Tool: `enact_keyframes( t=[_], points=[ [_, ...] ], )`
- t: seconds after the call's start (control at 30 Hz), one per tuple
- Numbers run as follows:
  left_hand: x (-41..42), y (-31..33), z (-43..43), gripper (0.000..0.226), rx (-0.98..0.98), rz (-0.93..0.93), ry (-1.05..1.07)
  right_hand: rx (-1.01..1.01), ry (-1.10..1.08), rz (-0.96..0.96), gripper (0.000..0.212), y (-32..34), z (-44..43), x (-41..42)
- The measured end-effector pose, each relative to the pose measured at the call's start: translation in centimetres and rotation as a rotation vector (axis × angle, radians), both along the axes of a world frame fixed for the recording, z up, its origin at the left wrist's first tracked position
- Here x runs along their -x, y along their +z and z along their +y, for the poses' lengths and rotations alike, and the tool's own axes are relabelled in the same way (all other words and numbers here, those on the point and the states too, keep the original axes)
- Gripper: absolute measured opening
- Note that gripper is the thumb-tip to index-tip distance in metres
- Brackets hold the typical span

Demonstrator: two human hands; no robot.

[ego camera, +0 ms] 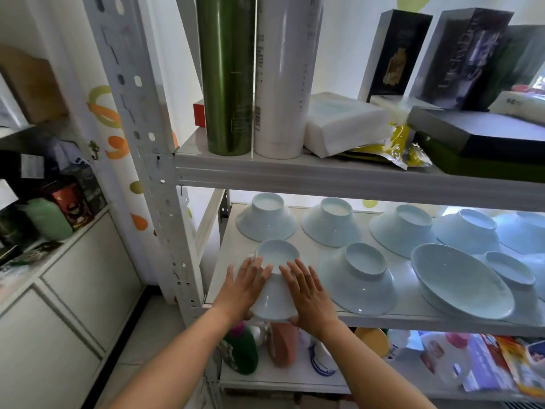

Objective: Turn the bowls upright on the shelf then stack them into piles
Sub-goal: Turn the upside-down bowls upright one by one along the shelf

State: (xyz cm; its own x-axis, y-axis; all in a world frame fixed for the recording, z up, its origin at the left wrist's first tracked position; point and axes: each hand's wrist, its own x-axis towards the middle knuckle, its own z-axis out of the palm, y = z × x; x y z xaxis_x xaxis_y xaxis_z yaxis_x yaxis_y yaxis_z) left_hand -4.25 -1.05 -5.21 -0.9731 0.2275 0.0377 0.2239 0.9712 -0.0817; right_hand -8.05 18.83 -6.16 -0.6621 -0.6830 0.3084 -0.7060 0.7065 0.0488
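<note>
The left hand (245, 286) and right hand (306, 292) press straight, flat fingers against opposite sides of an upside-down pale blue bowl (275, 301) at the front left corner of the shelf (413, 320). Neither hand curls around it. Other inverted bowls (358, 278) sit behind and to its right.

On the shelf (383, 318), the front-left bowl (275, 278) sits between the left hand (244, 286) and right hand (308, 293), with the upside-down bowls (330, 222) behind and an upright bowl (460, 280) at right.
</note>
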Motion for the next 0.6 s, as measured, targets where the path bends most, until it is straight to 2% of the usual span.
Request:
enact_keyframes(
  t=[0.1,0.23,0.33,0.4,0.47,0.53,0.6],
  points=[
    [0.1,0.7,-0.2,0.141,0.066,0.010,-0.016,0.006,0.034,0.013,0.118,0.2,0.2,0.1],
    [0.3,2.0,-0.3,0.132,0.127,0.018,-0.065,0.034,0.069,-0.115,0.109,0.7,1.0,0.7],
    [1.1,4.5,-0.3,0.118,0.065,0.009,-0.139,0.066,0.092,-0.157,0.107,2.1,1.8,1.4],
    [1.5,6.7,-0.1,0.113,-0.051,-0.028,-0.129,0.131,0.103,-0.162,0.103,3.4,2.5,2.2],
    [1.8,8.4,-0.2,0.107,-0.206,-0.055,-0.120,0.289,0.067,-0.191,0.089,4.3,3.0,3.1],
    [1.8,9.5,-0.4,0.104,-0.416,-0.082,-0.095,0.558,-0.095,-0.272,0.062,5.3,3.3,4.4],
    [1.7,10.5,-0.3,0.096,-0.660,-0.123,-0.029,0.831,-0.282,-0.498,0.037,7.0,3.5,5.8]
  ],
)
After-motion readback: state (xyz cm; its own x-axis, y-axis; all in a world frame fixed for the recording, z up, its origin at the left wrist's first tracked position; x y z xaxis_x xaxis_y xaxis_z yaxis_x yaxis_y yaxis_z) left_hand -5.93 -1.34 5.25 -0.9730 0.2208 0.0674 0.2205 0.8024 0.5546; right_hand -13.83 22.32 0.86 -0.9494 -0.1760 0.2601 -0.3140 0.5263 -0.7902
